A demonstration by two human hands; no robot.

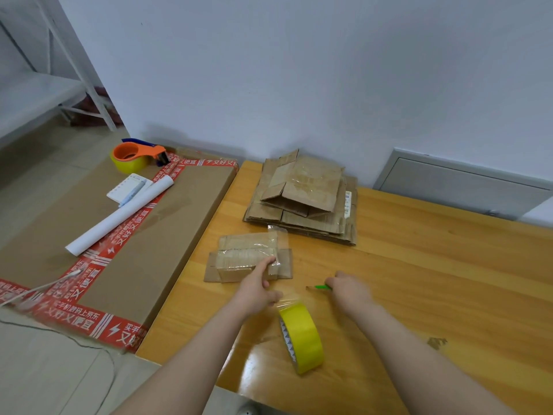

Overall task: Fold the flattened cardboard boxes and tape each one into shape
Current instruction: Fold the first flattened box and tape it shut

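Tape (277,241) could wrinkle or lift, we judge, if our left hand (256,286), one straight finger pressing it onto the small box (239,260) at frame centre, slips while our right hand (350,291), fingers curled round a green cutter (322,286), cuts

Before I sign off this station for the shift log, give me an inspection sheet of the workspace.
Surface: glossy wooden table.
Job's things: small box partly taped; stack of flattened boxes behind it; yellow tape roll standing on edge.
Clutter: large carton at left carrying tape dispenser, notepad, paper roll.
Hands: left hand presses the small box; right hand grips green tool.
Cables: white cable across the carton.
Surroundings: white wall, metal rack at far left.
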